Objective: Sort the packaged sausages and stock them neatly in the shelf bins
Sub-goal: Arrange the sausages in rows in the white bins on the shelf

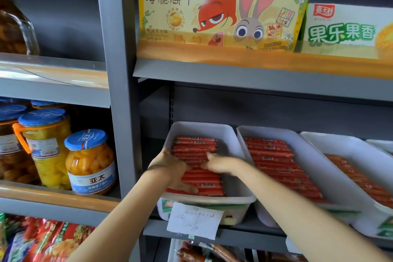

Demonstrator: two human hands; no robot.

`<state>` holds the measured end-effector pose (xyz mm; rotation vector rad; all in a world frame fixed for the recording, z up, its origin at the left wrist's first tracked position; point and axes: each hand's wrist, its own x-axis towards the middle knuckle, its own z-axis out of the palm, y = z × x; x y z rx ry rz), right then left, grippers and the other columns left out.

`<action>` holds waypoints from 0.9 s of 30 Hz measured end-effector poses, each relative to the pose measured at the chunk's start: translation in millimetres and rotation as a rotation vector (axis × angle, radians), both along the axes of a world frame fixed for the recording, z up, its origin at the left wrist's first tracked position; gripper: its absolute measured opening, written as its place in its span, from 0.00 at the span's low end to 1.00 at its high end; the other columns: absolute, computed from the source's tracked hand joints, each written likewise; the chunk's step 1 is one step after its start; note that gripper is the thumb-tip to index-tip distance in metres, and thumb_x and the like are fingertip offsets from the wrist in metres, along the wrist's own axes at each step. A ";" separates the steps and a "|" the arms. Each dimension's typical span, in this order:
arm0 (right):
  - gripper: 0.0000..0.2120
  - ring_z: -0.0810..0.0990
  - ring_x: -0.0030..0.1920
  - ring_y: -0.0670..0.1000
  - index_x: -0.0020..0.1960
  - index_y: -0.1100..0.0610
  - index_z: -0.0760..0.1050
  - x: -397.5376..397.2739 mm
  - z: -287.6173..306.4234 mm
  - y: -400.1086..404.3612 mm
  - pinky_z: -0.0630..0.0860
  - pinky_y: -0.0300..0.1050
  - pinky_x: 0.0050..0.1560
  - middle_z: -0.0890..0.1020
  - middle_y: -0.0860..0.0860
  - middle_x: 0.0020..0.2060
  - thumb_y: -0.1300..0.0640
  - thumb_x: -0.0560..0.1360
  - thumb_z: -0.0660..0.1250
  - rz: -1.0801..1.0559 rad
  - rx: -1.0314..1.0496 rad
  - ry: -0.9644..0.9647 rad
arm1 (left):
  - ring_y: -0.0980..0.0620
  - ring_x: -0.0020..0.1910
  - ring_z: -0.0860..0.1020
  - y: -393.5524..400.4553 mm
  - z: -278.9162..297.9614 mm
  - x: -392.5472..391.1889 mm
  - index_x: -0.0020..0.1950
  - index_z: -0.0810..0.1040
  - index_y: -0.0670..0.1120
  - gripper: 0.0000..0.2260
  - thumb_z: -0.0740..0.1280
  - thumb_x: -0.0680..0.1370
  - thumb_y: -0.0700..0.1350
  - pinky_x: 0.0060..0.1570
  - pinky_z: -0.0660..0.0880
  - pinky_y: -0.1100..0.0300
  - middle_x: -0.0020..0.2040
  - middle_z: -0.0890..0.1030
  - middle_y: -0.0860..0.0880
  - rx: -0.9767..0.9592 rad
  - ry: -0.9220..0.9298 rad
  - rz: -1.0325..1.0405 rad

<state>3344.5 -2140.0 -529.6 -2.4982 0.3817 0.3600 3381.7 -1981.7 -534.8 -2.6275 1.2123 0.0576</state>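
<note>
Red packaged sausages lie in rows inside a white bin on the middle shelf. My left hand lies on the left part of the stack, fingers spread flat over the sausages, thumb low near the front row. My right hand rests on the middle of the same stack, fingers pointing left and pressing on the packs. A second white bin to the right holds more red sausages. A third bin further right holds orange-red sausages.
A handwritten paper label hangs on the first bin's front. Jars of canned fruit stand on the left shelf. Biscuit boxes fill the shelf above. Snack bags and more packaged sausages lie below.
</note>
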 end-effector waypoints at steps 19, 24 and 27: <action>0.29 0.51 0.76 0.59 0.77 0.62 0.41 18.3 3.2 -8.4 0.54 0.52 0.74 0.48 0.60 0.76 0.62 0.80 0.50 -0.026 -0.217 -0.075 | 0.50 0.60 0.74 1.9 15.0 -16.0 0.67 0.70 0.59 0.25 0.56 0.74 0.69 0.61 0.64 0.58 0.60 0.78 0.53 -0.039 -0.015 -0.068; 0.14 0.74 0.55 0.58 0.55 0.64 0.72 18.0 14.1 -18.2 0.72 0.45 0.49 0.76 0.59 0.52 0.66 0.77 0.50 0.098 -0.269 -0.092 | 0.49 0.59 0.75 -7.7 8.4 -11.8 0.69 0.68 0.56 0.27 0.58 0.74 0.67 0.60 0.71 0.54 0.62 0.77 0.51 0.012 0.107 -0.025; 0.20 0.75 0.51 0.55 0.68 0.59 0.65 1.8 26.0 -22.3 0.70 0.42 0.40 0.73 0.58 0.61 0.65 0.78 0.52 0.197 -0.385 -0.049 | 0.49 0.67 0.69 -15.2 -0.5 -7.7 0.74 0.58 0.59 0.31 0.60 0.74 0.67 0.67 0.66 0.52 0.71 0.68 0.54 -0.010 0.279 -0.002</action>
